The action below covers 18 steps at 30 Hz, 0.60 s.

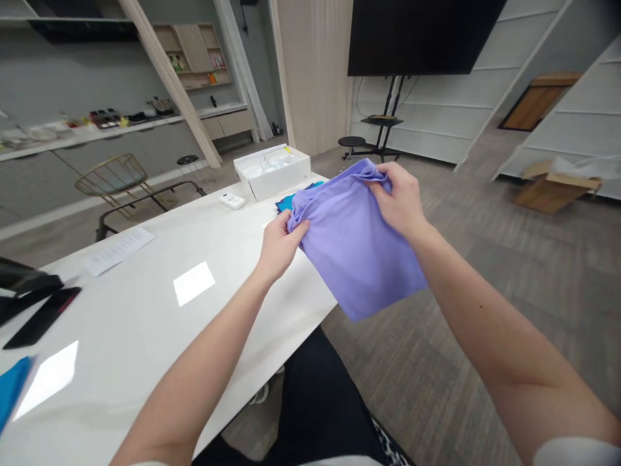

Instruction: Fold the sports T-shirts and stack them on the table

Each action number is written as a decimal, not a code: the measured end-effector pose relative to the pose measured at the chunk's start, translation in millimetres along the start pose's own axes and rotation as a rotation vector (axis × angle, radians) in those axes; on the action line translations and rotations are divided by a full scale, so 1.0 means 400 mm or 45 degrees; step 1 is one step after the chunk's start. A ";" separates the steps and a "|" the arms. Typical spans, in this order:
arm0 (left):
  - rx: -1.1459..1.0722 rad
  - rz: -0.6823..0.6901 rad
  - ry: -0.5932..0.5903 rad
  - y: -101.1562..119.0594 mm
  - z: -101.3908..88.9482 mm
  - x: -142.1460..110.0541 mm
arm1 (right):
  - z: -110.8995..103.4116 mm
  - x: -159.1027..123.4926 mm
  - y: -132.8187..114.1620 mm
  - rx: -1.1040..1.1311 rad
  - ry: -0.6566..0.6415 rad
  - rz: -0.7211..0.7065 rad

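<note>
Head view: from my remote seat I see one lavender cloth (361,259) hanging in the air across the tabletop's (237,278) right edge.
Left hand (281,246): clamped on the cloth's bunched upper-left rim, thumb on top.
Right hand (400,197): clamped on its upper-right rim, apart from the left.
Tabletop's far right corner: an open white box (281,181); bright blue fabric (287,203) just in front.
Far edge: printed sheet (119,251), further left.
</note>
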<state>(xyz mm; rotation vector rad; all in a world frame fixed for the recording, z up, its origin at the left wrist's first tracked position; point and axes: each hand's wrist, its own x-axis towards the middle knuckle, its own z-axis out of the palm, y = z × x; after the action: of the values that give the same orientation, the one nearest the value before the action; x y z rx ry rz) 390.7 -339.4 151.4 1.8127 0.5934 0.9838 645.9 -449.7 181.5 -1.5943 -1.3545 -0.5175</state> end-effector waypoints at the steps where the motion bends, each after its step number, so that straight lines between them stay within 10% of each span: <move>1: -0.002 -0.056 -0.017 -0.057 0.023 0.018 | 0.036 -0.009 0.043 -0.002 -0.037 0.030; 6: -0.053 -0.340 -0.018 -0.277 0.109 0.074 | 0.193 -0.061 0.198 -0.028 -0.179 0.128; 14: -0.254 -0.178 0.278 -0.176 0.079 0.289 | 0.254 0.215 0.222 0.026 0.024 0.000; 18: -0.107 -0.394 0.334 -0.310 0.045 0.460 | 0.444 0.313 0.283 -0.055 -0.243 0.124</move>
<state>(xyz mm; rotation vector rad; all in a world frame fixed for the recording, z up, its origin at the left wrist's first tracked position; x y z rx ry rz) 511.2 -158.8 102.5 1.4734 0.9487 1.0213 743.5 -226.2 156.3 -1.7718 -1.4054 -0.3450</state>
